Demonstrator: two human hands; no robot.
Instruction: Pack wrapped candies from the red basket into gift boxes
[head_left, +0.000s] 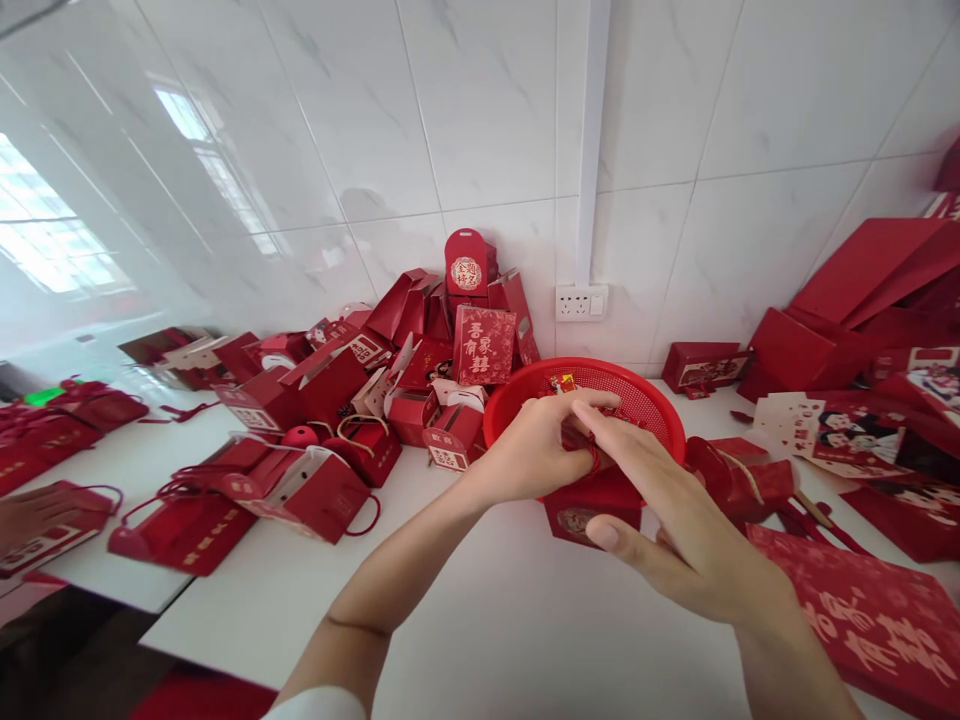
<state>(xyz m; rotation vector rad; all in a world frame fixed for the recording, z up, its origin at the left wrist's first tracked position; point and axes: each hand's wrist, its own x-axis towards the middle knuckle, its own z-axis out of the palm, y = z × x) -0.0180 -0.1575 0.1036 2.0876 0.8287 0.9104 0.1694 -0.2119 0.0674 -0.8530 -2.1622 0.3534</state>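
Note:
A small red gift box with a round pattern on its front stands on the table before a red plastic basket. My left hand is above the box, its thumb and fingers curved together near a red cord. Whatever it grips is mostly hidden behind the fingers. From the right, my right hand reaches over the same box, fingers stretched out and thumb apart. Its fingertips overlap my left fingers in the view. Inside the basket, a small yellow-and-red packet shows behind my left hand.
Several red gift boxes are piled on the left and back. Flat red bags and a printed card bag lie at right. Another person's hand rests on a box at far left. A wall socket is behind the basket.

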